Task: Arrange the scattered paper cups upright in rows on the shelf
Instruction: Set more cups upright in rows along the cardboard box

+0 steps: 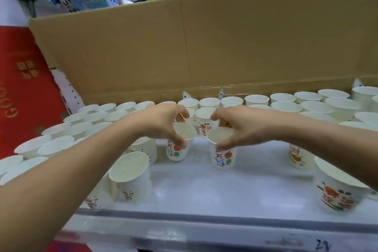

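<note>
Two hands, left hand [163,121] pinching left cup [178,154], right hand [242,126] pinching right cup [224,158], both cups upright, apparently empty

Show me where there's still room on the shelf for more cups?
The bare shelf is free in front of the two held cups, which the left hand and right hand pinch, between the front-left cup and front-right cup. A smaller gap lies right of the right hand's cup. The back rows along the cardboard and the left side are crowded.
</note>
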`<action>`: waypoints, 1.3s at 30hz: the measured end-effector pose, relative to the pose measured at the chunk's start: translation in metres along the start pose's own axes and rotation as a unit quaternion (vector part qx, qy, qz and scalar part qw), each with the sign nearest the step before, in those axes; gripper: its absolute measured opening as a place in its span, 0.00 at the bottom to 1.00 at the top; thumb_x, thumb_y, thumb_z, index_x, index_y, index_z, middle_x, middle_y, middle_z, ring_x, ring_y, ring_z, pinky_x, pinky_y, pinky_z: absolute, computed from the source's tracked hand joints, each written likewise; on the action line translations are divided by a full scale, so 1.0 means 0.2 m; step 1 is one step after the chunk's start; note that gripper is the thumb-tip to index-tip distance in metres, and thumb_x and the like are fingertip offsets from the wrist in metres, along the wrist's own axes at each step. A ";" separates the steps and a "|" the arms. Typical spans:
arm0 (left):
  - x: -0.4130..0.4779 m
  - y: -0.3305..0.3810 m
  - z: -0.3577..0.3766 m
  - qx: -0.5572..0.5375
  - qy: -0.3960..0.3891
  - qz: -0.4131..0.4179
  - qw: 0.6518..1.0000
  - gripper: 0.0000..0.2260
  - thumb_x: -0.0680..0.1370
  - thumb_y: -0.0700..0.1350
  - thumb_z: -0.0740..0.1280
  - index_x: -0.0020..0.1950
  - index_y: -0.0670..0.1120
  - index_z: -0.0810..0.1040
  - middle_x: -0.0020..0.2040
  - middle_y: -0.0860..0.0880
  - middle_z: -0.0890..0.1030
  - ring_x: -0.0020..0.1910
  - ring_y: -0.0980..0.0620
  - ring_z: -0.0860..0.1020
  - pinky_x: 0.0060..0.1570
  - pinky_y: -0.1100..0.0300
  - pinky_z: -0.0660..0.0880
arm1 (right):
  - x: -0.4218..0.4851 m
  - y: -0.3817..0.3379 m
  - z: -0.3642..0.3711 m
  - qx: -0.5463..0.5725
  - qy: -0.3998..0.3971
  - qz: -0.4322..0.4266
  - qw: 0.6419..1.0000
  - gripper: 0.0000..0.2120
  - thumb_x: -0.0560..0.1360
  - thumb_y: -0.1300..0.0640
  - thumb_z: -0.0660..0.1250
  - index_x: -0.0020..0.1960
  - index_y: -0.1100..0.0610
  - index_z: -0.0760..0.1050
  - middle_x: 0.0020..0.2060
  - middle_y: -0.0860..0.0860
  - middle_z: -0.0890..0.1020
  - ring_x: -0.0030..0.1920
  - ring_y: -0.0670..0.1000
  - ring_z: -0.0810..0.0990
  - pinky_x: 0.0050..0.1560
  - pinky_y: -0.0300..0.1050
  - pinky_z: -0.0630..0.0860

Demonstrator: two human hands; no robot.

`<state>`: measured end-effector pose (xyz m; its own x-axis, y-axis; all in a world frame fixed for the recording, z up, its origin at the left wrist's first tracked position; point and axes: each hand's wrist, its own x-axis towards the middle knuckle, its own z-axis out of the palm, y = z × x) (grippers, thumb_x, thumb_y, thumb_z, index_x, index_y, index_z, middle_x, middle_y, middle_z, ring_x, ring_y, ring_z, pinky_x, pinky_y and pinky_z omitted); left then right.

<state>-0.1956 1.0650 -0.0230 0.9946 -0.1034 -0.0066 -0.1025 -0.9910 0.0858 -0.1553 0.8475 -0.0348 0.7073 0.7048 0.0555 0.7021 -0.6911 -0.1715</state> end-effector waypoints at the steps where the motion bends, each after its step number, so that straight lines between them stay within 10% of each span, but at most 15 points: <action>1: 0.01 -0.02 0.00 0.007 -0.001 0.000 1.000 0.34 0.63 0.59 0.78 0.65 0.55 0.70 0.58 0.58 0.76 0.54 0.56 0.73 0.62 0.50 0.69 | 0.03 -0.02 0.01 0.012 0.008 0.004 1.000 0.34 0.67 0.41 0.73 0.68 0.51 0.65 0.57 0.47 0.77 0.53 0.49 0.74 0.54 0.47 0.75; 9: -0.02 -0.16 -0.02 -0.077 0.011 0.010 0.997 0.37 0.62 0.66 0.75 0.67 0.54 0.70 0.60 0.59 0.77 0.57 0.57 0.75 0.62 0.51 0.71 | 0.14 -0.11 0.09 0.017 0.061 0.035 0.997 0.31 0.68 0.38 0.70 0.65 0.50 0.67 0.60 0.47 0.75 0.57 0.49 0.72 0.56 0.46 0.73; 17: -0.29 -0.55 -0.23 -0.091 0.027 0.036 0.995 0.12 0.71 0.57 0.72 0.54 0.63 0.81 0.54 0.68 0.79 0.57 0.72 0.72 0.57 0.67 0.67 | 0.14 -0.19 0.08 0.017 0.138 -0.084 0.987 0.21 0.71 0.41 0.69 0.63 0.40 0.71 0.60 0.40 0.73 0.60 0.43 0.65 0.61 0.42 0.64; 39: -0.16 -0.54 0.00 0.020 0.085 0.119 0.989 0.04 0.71 0.54 0.74 0.43 0.57 0.85 0.40 0.62 0.83 0.44 0.59 0.76 0.51 0.57 0.70 | 0.28 -0.37 0.19 -0.126 0.155 -0.068 0.978 0.09 0.77 0.46 0.63 0.51 0.46 0.80 0.45 0.43 0.80 0.49 0.46 0.70 0.46 0.41 0.61</action>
<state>-0.2156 1.1757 -0.0331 0.9305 -0.3211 0.1762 -0.3303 -0.9435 0.0252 -0.1709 0.9446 -0.0564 0.5701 0.7371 0.3630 0.7616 -0.6398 0.1030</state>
